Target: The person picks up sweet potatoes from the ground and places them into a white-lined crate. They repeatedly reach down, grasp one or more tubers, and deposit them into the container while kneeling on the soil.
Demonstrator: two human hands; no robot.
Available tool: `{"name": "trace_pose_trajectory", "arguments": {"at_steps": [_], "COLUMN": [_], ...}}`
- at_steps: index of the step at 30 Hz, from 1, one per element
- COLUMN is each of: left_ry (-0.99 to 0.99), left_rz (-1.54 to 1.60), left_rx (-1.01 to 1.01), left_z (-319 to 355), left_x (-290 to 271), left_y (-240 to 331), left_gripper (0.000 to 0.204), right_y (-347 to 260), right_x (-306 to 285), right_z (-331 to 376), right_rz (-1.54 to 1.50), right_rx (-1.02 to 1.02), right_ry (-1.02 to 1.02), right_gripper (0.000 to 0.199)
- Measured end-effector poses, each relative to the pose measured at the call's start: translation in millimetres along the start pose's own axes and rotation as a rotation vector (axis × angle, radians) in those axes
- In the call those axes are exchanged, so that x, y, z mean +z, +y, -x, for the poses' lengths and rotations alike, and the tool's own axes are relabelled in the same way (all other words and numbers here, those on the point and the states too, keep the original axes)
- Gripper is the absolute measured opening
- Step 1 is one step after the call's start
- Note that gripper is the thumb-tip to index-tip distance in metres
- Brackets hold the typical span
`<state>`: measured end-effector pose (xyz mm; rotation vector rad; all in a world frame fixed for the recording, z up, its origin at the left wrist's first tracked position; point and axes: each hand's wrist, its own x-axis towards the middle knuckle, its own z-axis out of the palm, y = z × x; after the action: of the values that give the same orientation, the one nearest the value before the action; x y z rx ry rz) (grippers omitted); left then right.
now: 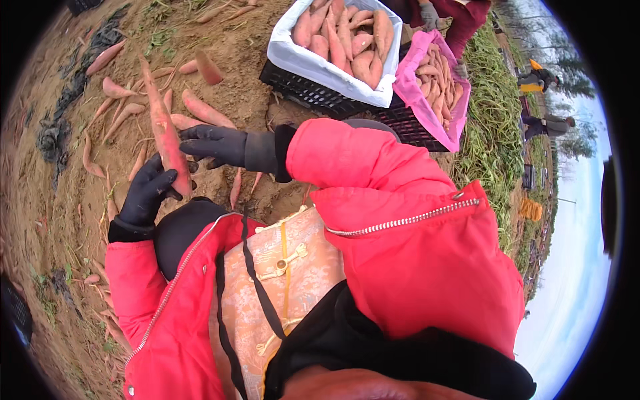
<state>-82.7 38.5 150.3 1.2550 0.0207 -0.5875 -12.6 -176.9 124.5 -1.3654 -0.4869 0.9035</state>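
Note:
A long, tapering sweet potato (163,127) stands nearly upright in front of me, its thin end pointing away. My left hand (143,197), in a black glove, is closed around its thick lower end. From the right, my black-gloved right hand (223,145) reaches across with its fingers stretched out, the tips touching or just beside the sweet potato's flank. More sweet potatoes (207,110) lie on the soil right behind both hands, some with thin roots attached.
A black crate with white lining (280,41), full of sweet potatoes, stands at the far right. Beside it is a pink-lined crate (460,100), also filled, with a co-worker's gloved hand (430,15) near it. Cut vines (490,100) and torn black film (57,127) lie on the ground.

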Motion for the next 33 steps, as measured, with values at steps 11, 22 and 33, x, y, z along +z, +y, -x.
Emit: {"name": "trace_pose_trajectory", "arguments": {"at_steps": [11,22,33], "left_ry": [0.227,0.599,0.766], "left_rz": [0.133,-0.333,-0.934], "left_rx": [0.472,0.698,0.491], "left_z": [-38.4,-110.1,-104.9], "left_x": [94.4,124.9,-24.6], "left_y": [24.6,60.9,11.7], "left_gripper": [0.046,0.018,0.026], "right_y": [-45.4,-120.7,-63.6], "right_x": [-46.5,-99.9,-213.3], "right_z": [111.6,130.8,95.6], "right_rz": [0.863,1.01,0.69], "right_rx": [-0.146,-0.074,-0.081], "right_ry": [0.237,0.248,0.521], "right_gripper": [0.063,0.052,0.051]}}
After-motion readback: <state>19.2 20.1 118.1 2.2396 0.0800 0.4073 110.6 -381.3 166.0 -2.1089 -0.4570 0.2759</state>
